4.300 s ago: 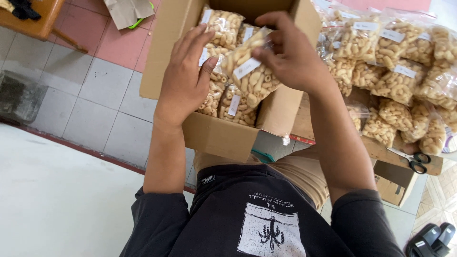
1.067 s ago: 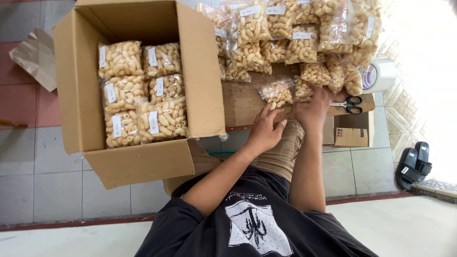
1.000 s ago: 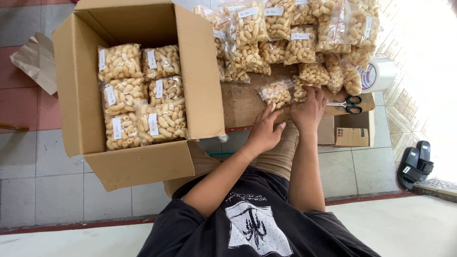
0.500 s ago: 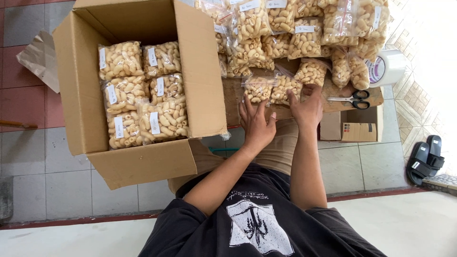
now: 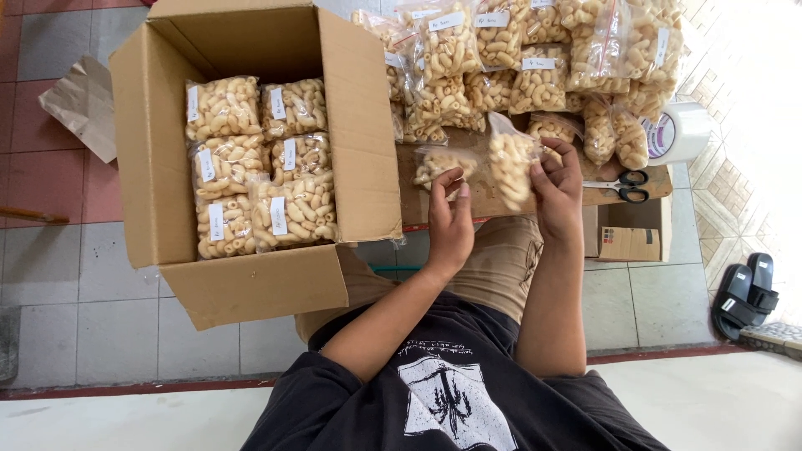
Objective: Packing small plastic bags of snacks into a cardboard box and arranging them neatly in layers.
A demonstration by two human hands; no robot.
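Observation:
My right hand point(image 5: 558, 185) grips a clear bag of pale curled snacks point(image 5: 510, 165), held upright above the wooden tabletop point(image 5: 489, 205). My left hand point(image 5: 451, 224) pinches a second, smaller snack bag point(image 5: 436, 162) lying on that tabletop. Just behind both hands is a pile of several similar labelled bags point(image 5: 518, 58). To the left, an open cardboard box point(image 5: 251, 288) holds several snack bags point(image 5: 255, 163) packed in rows.
Black-handled scissors point(image 5: 622, 185) and a roll of clear tape point(image 5: 678, 134) lie on the table's right end. A small cardboard box point(image 5: 626, 242) sits below it. Black sandals point(image 5: 743, 292) are on the tiled floor, right. Brown paper point(image 5: 79, 104) lies far left.
Both hands have drawn back from the pile toward me, each with a snack bag. The right hand's bag now stands upright. Earlier, the hands were inside the box.

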